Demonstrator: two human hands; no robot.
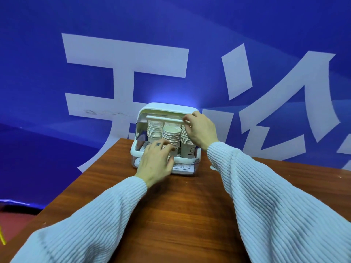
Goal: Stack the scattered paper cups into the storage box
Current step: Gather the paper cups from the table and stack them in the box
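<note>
A white storage box (167, 108) with a clear flip-up lid stands at the far edge of the wooden table (182, 205). Inside it stand three stacks of paper cups (171, 134), side by side. My right hand (200, 130) pinches the right end of the lid's white handle bar (163, 118), with the lid raised. My left hand (156, 160) rests on the box's front rim, its fingers reaching in at the base of the middle stack; whether they grip a cup is hidden.
A blue banner (57, 73) with large white characters hangs right behind the table and box. The table's left edge (62, 194) runs diagonally, with dark floor beyond. My two light ribbed sleeves cover much of the near tabletop.
</note>
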